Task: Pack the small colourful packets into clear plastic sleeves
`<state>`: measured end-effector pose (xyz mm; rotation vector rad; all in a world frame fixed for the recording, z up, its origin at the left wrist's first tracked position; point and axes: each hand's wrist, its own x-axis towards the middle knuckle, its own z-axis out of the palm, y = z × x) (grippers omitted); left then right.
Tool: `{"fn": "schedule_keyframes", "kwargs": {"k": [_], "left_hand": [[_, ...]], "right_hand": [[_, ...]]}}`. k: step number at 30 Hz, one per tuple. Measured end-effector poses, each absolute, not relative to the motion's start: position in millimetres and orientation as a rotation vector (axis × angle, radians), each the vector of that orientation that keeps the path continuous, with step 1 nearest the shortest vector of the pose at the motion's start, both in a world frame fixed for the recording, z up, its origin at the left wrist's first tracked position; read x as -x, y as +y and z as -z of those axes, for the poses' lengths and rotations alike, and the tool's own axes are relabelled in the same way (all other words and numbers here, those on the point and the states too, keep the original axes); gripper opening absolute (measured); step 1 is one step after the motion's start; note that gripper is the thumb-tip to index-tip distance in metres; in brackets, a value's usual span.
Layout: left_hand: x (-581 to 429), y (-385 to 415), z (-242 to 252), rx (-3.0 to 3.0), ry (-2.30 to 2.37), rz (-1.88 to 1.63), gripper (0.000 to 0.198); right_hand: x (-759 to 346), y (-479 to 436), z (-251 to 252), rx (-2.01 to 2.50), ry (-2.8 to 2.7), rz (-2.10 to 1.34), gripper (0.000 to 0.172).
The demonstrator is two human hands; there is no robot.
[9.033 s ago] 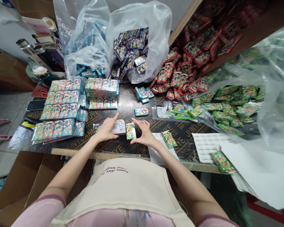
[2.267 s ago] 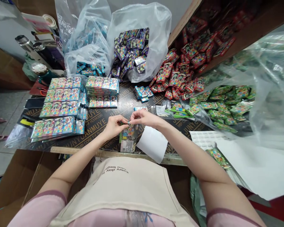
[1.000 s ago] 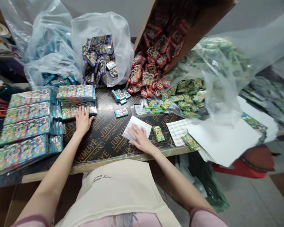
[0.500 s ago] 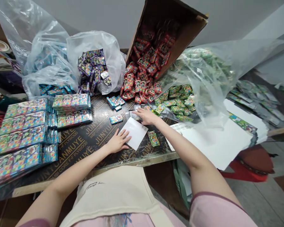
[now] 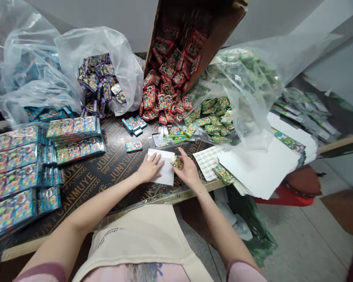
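Observation:
My left hand (image 5: 150, 168) lies with its fingers spread on a white square of paper (image 5: 167, 174), flat on the dark plywood table. At the paper's right edge, my right hand (image 5: 188, 171) is closed on a small green packet (image 5: 177, 161), gripping it between thumb and fingers. Just beyond the paper sits a single blue packet (image 5: 134, 146), and a small group of blue packets (image 5: 134, 125) lies behind that. Clear bags with a green printed label (image 5: 178, 133) are spread past my fingertips.
Stacked wrapped packs (image 5: 11, 172) cover the left side. At the back are a bag of purple packets (image 5: 97, 78), a tilted carton (image 5: 220, 47) spilling red packets (image 5: 164, 98), and green packets (image 5: 214, 117). White sheets (image 5: 250, 164) and a sticker sheet (image 5: 207, 162) lie right.
My right hand has come back from the clear bags and taken hold of the green packet that lay on the table. My left hand stays on the paper, which has turned straighter. The view has shifted.

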<state>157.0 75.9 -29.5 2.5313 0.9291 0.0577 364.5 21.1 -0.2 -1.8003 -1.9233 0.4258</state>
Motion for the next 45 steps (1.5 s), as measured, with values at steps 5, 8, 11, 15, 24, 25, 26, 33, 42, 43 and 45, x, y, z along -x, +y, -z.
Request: {"fn": "schedule_keyframes", "kwargs": {"k": [5,8,11,15,24,25,26,33,42,43,45], "left_hand": [[-169.6,48.6,44.5,-2.104,1.212,-0.441,0.059],[-154.4,38.0,43.0,-2.106,1.222,-0.417,0.053],[-148.3,27.7,34.1,-2.228,1.113,-0.206,0.060],[-154.9,23.7,16.3,-2.080,1.029,-0.120,0.080],[-110.3,52.1,-18.4,-1.807,1.147,-0.478,0.052],[-103.5,52.2,-20.4,-1.790,1.143,-0.519,0.051],[-97.3,51.8,-22.0,-1.763,1.149,-0.575,0.052],[-75.9,49.4,-35.3,-1.572,1.180,-1.091,0.120],[-32.5,25.3,-63.2,-0.994,0.892,-0.973,0.069],[-28.9,21.4,-63.1,-0.947,0.871,-0.930,0.070],[-23.7,16.4,-59.5,-0.883,0.844,-0.887,0.072]], "right_hand": [[-351.8,41.7,8.1,1.758,-2.066,-0.393,0.068],[-366.8,82.2,8.7,1.763,-2.113,-0.202,0.057],[-384.6,134.8,8.7,1.844,-2.286,0.004,0.059],[-395.1,179.1,17.3,1.805,-2.632,0.185,0.058],[-412.4,181.5,25.2,1.534,-2.669,0.278,0.039],[-408.3,180.0,22.4,1.511,-2.636,0.276,0.037],[-400.1,175.4,18.2,1.492,-2.590,0.274,0.036],[-246.3,69.0,-42.5,1.252,-1.897,-0.341,0.036],[-185.0,63.7,-82.8,1.031,-1.649,-0.787,0.036],[-186.4,69.1,-82.5,1.039,-1.682,-0.756,0.038],[-188.2,77.1,-82.0,1.033,-1.791,-0.757,0.038]]}}
